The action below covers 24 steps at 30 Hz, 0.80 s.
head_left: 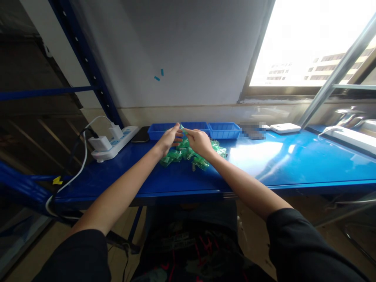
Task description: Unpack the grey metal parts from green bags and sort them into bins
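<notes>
Above a pile of small green plastic packets (pixel 201 161), my right hand (pixel 200 141) pinches a green packet (pixel 182 127) between thumb and forefinger. Facing it, my left hand (pixel 169 140) has its fingers apart and its thumb raised beside that packet; whether it touches it I cannot tell. A small metallic cylinder (pixel 193 167) pokes out at the pile's near side. Behind both hands stand a long blue bin (pixel 155 132) and a shorter blue bin (pixel 225 131), side by side; my hands partly cover the long one.
A white power strip (pixel 129 135) with plugged-in chargers lies left on the blue table (pixel 258 168), next to a black phone (pixel 141 134). To the right are a white flat device (pixel 284 128) and a blurred-out patch. A wall and window rise behind.
</notes>
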Each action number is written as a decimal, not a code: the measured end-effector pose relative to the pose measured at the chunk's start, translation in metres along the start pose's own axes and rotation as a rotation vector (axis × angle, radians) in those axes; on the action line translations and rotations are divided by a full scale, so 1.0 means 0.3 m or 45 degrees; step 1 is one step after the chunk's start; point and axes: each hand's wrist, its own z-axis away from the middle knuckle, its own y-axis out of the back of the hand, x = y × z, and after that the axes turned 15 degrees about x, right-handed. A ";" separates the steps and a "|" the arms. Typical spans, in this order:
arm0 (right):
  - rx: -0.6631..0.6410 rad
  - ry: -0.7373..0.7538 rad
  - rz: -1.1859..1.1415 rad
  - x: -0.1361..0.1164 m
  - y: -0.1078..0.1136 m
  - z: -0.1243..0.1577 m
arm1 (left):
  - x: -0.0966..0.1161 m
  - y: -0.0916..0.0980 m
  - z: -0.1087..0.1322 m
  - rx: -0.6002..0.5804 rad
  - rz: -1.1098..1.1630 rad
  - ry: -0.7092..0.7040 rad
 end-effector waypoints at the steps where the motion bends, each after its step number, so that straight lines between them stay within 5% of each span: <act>1: -0.022 0.037 0.043 -0.006 -0.001 0.005 | 0.007 0.006 -0.001 0.011 0.052 0.106; 4: -0.083 0.090 0.099 -0.014 -0.002 0.011 | 0.015 0.019 -0.006 0.014 0.103 0.238; 7: -0.089 0.077 0.064 -0.014 -0.001 0.006 | 0.008 0.016 -0.013 0.013 0.109 0.161; 12: 0.026 -0.142 -0.122 -0.011 0.003 -0.015 | -0.012 0.003 -0.024 0.167 0.049 -0.226; 18: -0.149 -0.708 -0.650 -0.004 0.009 -0.034 | -0.036 0.002 -0.010 0.151 -0.546 -0.996; 24: -0.062 -0.846 -0.756 0.013 -0.020 -0.038 | -0.039 -0.017 0.021 -0.006 -0.571 -1.083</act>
